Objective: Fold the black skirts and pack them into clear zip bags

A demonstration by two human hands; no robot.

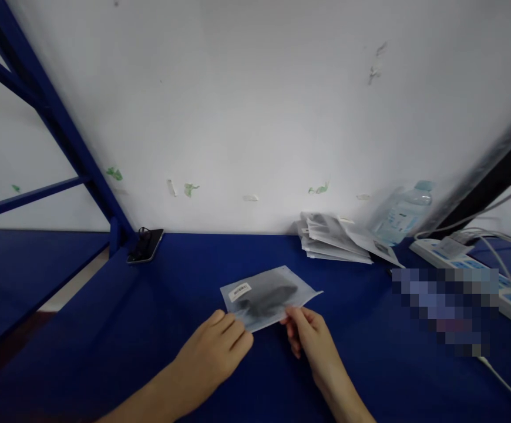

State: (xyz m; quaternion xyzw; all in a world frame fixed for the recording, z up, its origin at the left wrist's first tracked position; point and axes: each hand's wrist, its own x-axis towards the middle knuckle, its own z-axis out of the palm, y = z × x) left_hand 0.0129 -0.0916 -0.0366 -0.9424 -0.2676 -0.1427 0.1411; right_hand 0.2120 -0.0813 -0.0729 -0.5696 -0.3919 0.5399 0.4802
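Observation:
A frosted plastic bag [269, 288] with a white barcode label [239, 292] lies tilted just above the blue table, something dark showing through it. My left hand [220, 346] has its fingers closed at the bag's near left edge. On the near right edge, my right hand [306, 332] pinches the bag between thumb and fingers. What exactly the dark item inside is, I cannot make out.
Several similar frosted bags [335, 238] are piled by the wall, with a clear water bottle [403, 214] beside them. A white power strip [480, 273] with cables lies at the right. At the back left is a black phone [152, 245]; a blue frame [68, 135] rises there.

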